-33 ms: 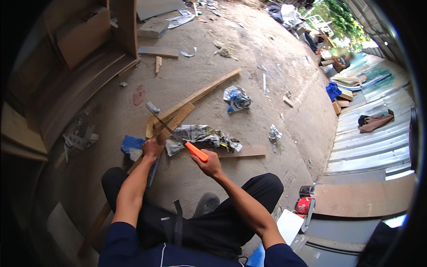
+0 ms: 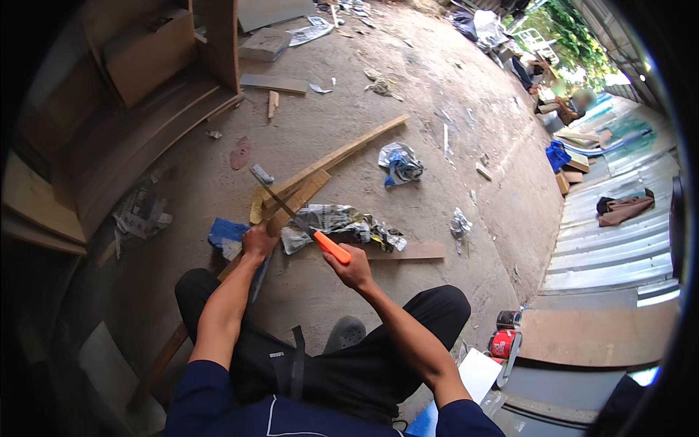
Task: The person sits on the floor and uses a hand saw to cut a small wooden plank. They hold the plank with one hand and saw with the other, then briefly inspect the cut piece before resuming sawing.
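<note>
My right hand grips the orange handle of a hand saw. Its dark blade slants up and left across a short wooden board, and I cannot tell how deep it sits in the wood. My left hand is closed round the near end of that board, just below the blade. Beyond it, a long wooden strip lies on the ground, with the board's far part against it. Blue-and-white material lies beside my left hand. Crumpled newspaper spreads under the saw side.
A wooden cabinet stands at the left. Another plank lies beyond my right hand, and a crumpled blue-and-white wrapper farther off. Red and dark cans stand by my right knee. Corrugated metal sheeting lies right; people sit far back.
The whole scene sits slightly farther right in the picture. The saw blade, smeared before, shows more sharply. Both hands keep their grips.
</note>
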Tool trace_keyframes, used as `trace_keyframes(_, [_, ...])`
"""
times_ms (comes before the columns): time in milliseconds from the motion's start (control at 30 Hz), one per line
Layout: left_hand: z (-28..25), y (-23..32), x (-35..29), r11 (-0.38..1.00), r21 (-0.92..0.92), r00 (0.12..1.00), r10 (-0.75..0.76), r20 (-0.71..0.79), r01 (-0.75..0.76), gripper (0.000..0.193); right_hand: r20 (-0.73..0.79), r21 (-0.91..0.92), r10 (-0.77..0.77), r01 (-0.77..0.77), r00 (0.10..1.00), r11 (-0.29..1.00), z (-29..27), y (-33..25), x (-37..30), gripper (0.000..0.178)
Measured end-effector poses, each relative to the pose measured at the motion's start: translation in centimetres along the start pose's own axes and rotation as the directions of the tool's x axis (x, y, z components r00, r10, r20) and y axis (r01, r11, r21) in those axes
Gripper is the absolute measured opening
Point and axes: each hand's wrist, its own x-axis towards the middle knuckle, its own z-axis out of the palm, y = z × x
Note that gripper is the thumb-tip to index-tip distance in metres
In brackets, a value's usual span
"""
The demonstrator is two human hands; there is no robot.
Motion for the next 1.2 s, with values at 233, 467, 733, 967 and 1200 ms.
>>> trace_keyframes(233, [0.0, 0.3, -1.1, 0.994, -0.103, 0.997, 0.031, -0.066, -0.038, 0.055, 0.048, 0.053, 0.012, -0.014, 0.999, 0.999, 1.0, 1.1, 1.1, 0.034])
trace_keyframes(467, [0.0, -0.1, -0.9, 0.964, -0.255, 0.994, -0.090, -0.057, 0.073, 0.046, 0.096, 0.087, 0.035, -0.043, 0.995, 0.995, 1.7, 1.7, 1.6, 0.031])
trace_keyframes(733, [-0.5, 0.7, -0.1, 0.948, -0.256, 0.980, -0.200, -0.011, 0.191, 0.048, 0.126, 0.093, 0.027, -0.039, 0.992, 0.995, 2.0, 2.6, 1.3, 0.030])
trace_keyframes(967, [0.3, 0.2, 0.8, 0.936, -0.275, 0.975, -0.223, 0.022, 0.220, 0.054, 0.111, 0.087, -0.005, -0.004, 0.994, 0.996, 2.3, 2.5, 0.7, 0.031])
trace_keyframes(1200, [2.2, -0.4, 0.9, 0.987, -0.001, 0.982, -0.162, -0.096, 0.163, 0.050, 0.080, 0.090, -0.019, 0.012, 0.997, 0.996, 3.0, 2.7, -0.5, 0.028])
